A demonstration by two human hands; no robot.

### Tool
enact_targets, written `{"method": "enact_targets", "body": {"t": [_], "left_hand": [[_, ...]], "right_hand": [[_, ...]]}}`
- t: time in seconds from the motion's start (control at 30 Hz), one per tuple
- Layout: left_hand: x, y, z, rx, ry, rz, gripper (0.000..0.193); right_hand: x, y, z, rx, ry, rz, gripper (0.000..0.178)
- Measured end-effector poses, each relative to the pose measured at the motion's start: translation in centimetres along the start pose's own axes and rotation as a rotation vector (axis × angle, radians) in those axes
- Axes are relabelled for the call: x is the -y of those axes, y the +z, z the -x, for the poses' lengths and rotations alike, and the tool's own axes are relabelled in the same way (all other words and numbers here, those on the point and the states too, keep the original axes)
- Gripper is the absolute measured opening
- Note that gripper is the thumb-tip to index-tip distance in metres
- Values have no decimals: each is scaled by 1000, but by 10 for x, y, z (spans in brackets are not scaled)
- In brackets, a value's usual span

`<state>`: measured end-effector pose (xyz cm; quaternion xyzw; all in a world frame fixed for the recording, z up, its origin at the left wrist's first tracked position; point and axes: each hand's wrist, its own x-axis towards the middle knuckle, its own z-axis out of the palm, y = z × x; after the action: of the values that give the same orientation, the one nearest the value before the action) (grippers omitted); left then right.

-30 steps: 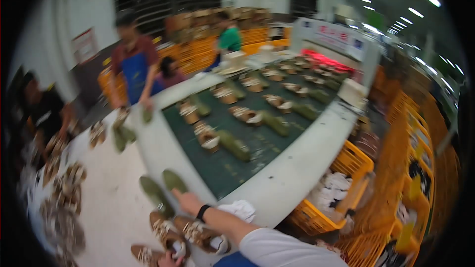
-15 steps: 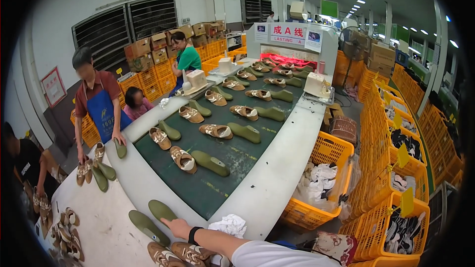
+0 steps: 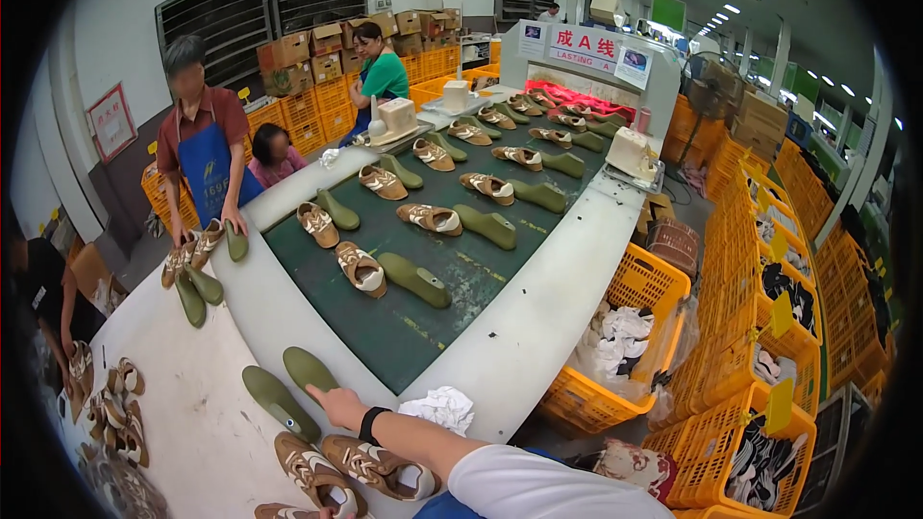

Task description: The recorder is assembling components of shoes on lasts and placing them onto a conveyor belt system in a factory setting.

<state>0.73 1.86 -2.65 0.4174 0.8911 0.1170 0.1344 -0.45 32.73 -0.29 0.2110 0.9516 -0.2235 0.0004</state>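
Note:
My right hand (image 3: 338,407), with a black band at the wrist, grips the near end of a green shoe last (image 3: 309,371) lying on the white ledge. Beside it, to the left, lies a second green last (image 3: 279,404). Just below the hand are two brown sneakers with pale stripes, a left one (image 3: 310,469) and a right one (image 3: 377,466). Part of another brown shoe (image 3: 286,511) shows at the lower edge. A crumpled white paper (image 3: 440,409) rests right of my wrist. My left hand does not show.
A green conveyor belt (image 3: 423,327) carries rows of brown sneakers and green lasts. Across the left ledge, a co-worker in a blue apron (image 3: 213,173) handles shoes and lasts. Orange crates (image 3: 663,279) stand at the right. More shoes (image 3: 120,413) lie at the lower left.
The whole view has shifted, bringing more of the brown sneakers at the lower edge into sight. My right hand stays at the same last.

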Motion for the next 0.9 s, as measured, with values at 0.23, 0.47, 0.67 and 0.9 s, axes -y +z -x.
{"method": "enact_targets", "body": {"t": [0.23, 0.47, 0.67, 0.9], "left_hand": [[-8, -8, 1, 26, -124, 75, 51], [4, -1, 0, 21, -116, 85, 49], [4, -6, 0, -11, -104, 109, 46], [7, -5, 1, -45, -68, 82, 45]], "right_hand": [[4, -5, 4, 15, 16, -23, 81], [8, -7, 6, -14, 12, 2, 77], [12, -2, 2, -15, 20, 6, 76], [15, -6, 1, 55, 34, 20, 78]]}}
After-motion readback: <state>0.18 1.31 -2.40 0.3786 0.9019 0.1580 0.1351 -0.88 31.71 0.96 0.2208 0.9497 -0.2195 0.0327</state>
